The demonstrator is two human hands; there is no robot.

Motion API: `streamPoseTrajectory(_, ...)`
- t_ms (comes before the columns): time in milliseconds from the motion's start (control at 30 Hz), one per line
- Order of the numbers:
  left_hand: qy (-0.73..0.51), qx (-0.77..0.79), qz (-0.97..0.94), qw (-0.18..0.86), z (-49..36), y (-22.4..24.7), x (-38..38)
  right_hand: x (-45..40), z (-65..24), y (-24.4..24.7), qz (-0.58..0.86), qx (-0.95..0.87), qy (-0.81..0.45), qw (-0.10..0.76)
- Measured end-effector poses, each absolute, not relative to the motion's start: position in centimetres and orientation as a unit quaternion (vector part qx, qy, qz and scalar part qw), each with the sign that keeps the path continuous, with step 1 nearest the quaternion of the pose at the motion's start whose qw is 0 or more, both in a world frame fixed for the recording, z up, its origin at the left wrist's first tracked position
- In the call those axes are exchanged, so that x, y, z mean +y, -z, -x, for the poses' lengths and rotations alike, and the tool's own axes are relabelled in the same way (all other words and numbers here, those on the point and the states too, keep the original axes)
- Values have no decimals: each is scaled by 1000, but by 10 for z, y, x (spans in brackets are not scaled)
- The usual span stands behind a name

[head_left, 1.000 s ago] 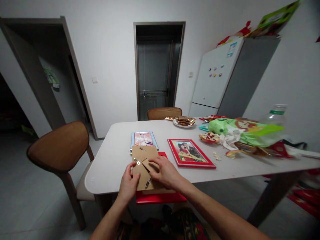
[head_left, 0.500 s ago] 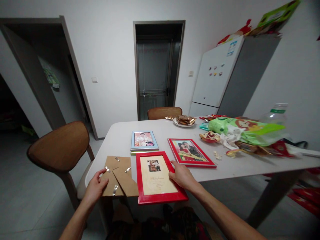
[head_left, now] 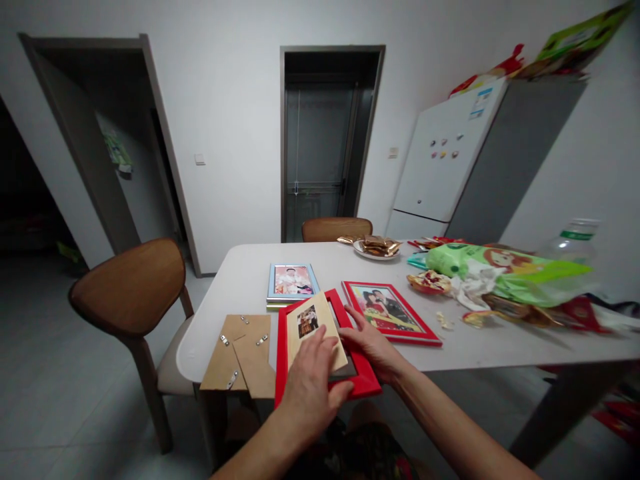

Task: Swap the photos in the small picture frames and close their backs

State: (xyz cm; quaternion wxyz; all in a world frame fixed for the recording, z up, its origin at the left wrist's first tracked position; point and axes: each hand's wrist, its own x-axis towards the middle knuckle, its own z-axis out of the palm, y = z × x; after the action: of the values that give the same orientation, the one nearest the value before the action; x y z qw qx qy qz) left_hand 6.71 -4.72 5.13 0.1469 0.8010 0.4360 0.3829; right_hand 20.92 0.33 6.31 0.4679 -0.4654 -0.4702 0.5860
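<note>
A red photo frame (head_left: 283, 353) lies at the table's front edge, slightly tilted. A cream paper insert (head_left: 325, 320) with a small photo sits askew over its opening. My left hand (head_left: 315, 373) rests on the insert and the frame's lower part, fingers spread. At the frame's right side, my right hand (head_left: 367, 343) holds the rim, thumb on top. A brown backing board (head_left: 250, 353) with metal clips lies left of the frame. Behind are a light-blue frame (head_left: 293, 280) with a photo and, to the right, another red frame (head_left: 393, 313) with a photo of two people.
On the table's right are a green plastic bag (head_left: 515, 267), an opened pomegranate (head_left: 430, 282), crumpled tissue (head_left: 475, 287) and a clear bottle (head_left: 575, 243). A plate (head_left: 375, 255) of wrapped snacks stands at the back. Wooden chairs stand left (head_left: 133, 290) and behind (head_left: 337, 229).
My left hand has moved right from the backing board onto the insert. The insert has turned askew and lifted out of line with the red frame. The view has shifted slightly.
</note>
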Motion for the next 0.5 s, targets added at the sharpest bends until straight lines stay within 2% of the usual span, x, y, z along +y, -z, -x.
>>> streamPoseTrajectory(133,-402,432,-802,96,-65,-61,-42,12,-211,-60,511,-491,-540,455)
streamPoseTrajectory(267,-481,511,-708,80,-30,-73,-41,24,-221,-45,591,-544,-434,408)
streamPoseTrajectory(367,-525,571,-614,148,2,-71,-43,30,-229,-34,654,-605,-303,338)
streamPoseTrajectory(500,-552,588,-530,261,36,-43,-47,31,-236,-24,681,-668,-150,257)
